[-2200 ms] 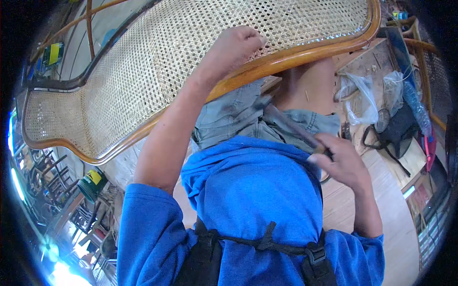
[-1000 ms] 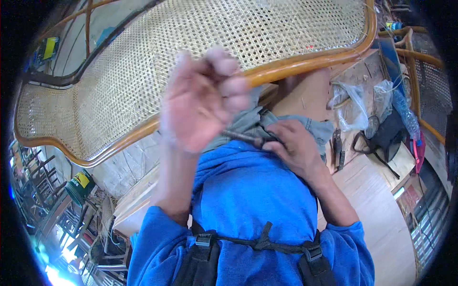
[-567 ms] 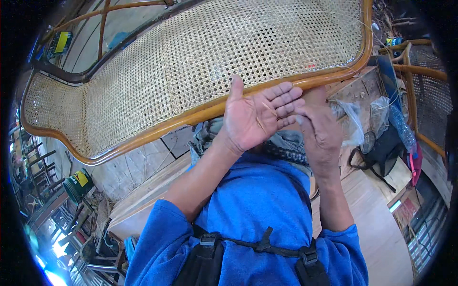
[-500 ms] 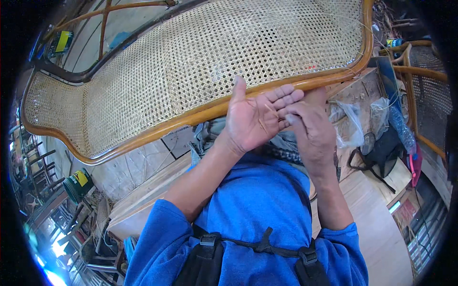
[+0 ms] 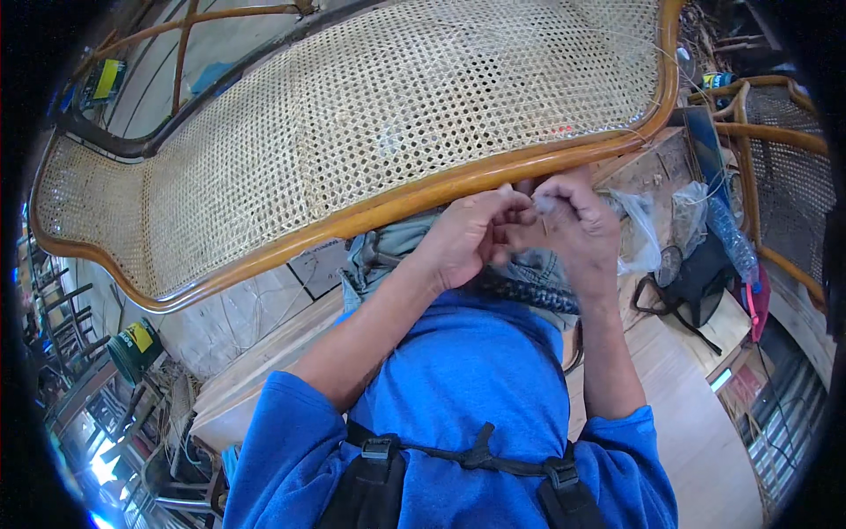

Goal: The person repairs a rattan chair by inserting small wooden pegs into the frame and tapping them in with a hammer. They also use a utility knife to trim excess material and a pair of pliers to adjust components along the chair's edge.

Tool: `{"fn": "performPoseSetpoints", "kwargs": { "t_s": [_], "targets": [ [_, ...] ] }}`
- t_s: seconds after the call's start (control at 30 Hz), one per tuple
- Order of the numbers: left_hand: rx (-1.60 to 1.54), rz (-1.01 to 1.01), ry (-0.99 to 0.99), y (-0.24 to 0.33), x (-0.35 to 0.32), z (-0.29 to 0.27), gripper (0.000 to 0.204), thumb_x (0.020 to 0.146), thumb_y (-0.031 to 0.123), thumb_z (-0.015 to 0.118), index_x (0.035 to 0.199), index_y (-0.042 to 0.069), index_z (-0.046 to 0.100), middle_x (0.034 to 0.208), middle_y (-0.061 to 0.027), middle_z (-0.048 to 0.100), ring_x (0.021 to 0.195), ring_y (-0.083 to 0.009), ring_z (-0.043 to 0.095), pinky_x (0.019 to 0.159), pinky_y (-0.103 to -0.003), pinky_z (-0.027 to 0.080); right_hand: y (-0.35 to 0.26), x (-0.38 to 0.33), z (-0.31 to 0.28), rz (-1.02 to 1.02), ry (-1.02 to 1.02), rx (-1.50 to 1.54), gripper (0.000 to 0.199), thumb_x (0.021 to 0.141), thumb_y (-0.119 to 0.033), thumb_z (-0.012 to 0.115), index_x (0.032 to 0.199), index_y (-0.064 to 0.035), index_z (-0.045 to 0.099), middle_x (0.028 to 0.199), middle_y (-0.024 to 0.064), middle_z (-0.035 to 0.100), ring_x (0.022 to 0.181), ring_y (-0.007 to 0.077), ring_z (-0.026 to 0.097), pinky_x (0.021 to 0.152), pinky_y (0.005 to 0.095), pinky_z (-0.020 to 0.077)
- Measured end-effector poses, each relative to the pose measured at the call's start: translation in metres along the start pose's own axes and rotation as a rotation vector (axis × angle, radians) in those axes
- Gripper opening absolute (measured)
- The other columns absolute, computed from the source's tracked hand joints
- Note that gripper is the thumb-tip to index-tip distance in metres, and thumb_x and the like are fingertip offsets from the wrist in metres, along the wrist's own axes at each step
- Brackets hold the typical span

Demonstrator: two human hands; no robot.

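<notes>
My left hand (image 5: 476, 231) has its fingers curled in, thumb and fingertips meeting near the front rail. Close against it is my right hand (image 5: 580, 225), its thumb and fingers pinched together. The fingers hide whatever lies between them. Just beyond both hands stretches a woven cane panel (image 5: 379, 132), a mesh of small holes set in a glossy brown wooden frame (image 5: 397, 204). The panel lies across my lap, and neither hand visibly grips its rail.
To the right are a clear plastic bag (image 5: 641, 231), a black bag (image 5: 696, 278) and another cane-and-wood piece (image 5: 789, 145). A dark green can (image 5: 135, 348) with a yellow label stands at left. Pale boards (image 5: 670, 388) lie beside me.
My left hand was palm up and spread, with thin cane strips on it; its fingers have now curled. My right hand has risen slightly to meet it. The panel's view has shifted a little left.
</notes>
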State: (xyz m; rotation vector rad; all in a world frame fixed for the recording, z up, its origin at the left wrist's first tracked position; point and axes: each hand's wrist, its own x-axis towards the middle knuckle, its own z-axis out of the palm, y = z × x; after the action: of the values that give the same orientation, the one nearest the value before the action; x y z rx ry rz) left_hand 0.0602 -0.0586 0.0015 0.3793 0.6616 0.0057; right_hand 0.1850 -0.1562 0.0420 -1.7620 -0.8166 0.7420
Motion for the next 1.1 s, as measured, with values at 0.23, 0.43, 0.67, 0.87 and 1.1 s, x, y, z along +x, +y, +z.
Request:
{"fn": "performPoseSetpoints", "kwargs": {
  "t_s": [0.23,0.43,0.67,0.87,1.1],
  "targets": [
    [1.234,0.570,0.119,0.086,0.046,0.035,0.027,0.086,0.027,0.053,0.077,0.006,0.066,0.063,-0.0033,0.056,0.050,-0.0121,0.049,0.046,-0.028,0.040,0.014,0.035,-0.018,0.005,0.092,-0.079,0.008,0.086,-0.001,0.057,0.093,-0.0007,0.059,0.083,0.0043,0.061,0.080,0.0120,0.058,0.075,0.0263,0.0473],
    [1.712,0.218,-0.077,0.116,0.133,0.058,0.029,0.075,0.029,0.063,0.073,0.000,0.068,0.060,-0.0093,0.058,0.051,-0.0195,0.051,0.048,-0.035,0.043,0.040,0.053,-0.010,-0.234,0.070,-0.345,0.012,0.084,-0.003,0.059,0.096,-0.0056,0.061,0.088,0.0105,0.066,0.084,0.0199,0.065,0.074,0.0313,0.0491],
    [1.940,0.154,-0.324,0.105,0.171,0.062,0.030,0.068,0.029,0.069,0.078,0.001,0.068,0.063,-0.0118,0.061,0.052,-0.0220,0.054,0.048,-0.038,0.045,0.070,0.063,-0.002,-0.311,0.035,-0.344,0.015,0.083,-0.002,0.059,0.097,-0.0065,0.062,0.090,0.0125,0.066,0.084,0.0255,0.065,0.074,0.0324,0.0491],
    [2.031,0.261,-0.304,0.109,0.168,0.064,0.022,0.064,0.017,0.066,0.079,0.002,0.068,0.071,-0.0154,0.064,0.060,-0.0252,0.057,0.055,-0.039,0.046,0.057,0.065,0.004,-0.268,0.055,-0.426,0.016,0.084,-0.001,0.057,0.098,-0.0056,0.061,0.089,0.0134,0.065,0.085,0.0267,0.064,0.073,0.0338,0.0491],
    [2.056,0.379,-0.276,0.111,0.176,0.053,0.020,0.065,0.012,0.064,0.080,0.001,0.070,0.080,-0.0183,0.066,0.068,-0.0300,0.060,0.064,-0.042,0.049,0.058,0.071,0.004,-0.315,-0.011,-0.531,0.017,0.084,-0.004,0.055,0.100,-0.0053,0.062,0.092,0.0143,0.065,0.088,0.0315,0.063,0.074,0.0367,0.0494]
  ]
}}
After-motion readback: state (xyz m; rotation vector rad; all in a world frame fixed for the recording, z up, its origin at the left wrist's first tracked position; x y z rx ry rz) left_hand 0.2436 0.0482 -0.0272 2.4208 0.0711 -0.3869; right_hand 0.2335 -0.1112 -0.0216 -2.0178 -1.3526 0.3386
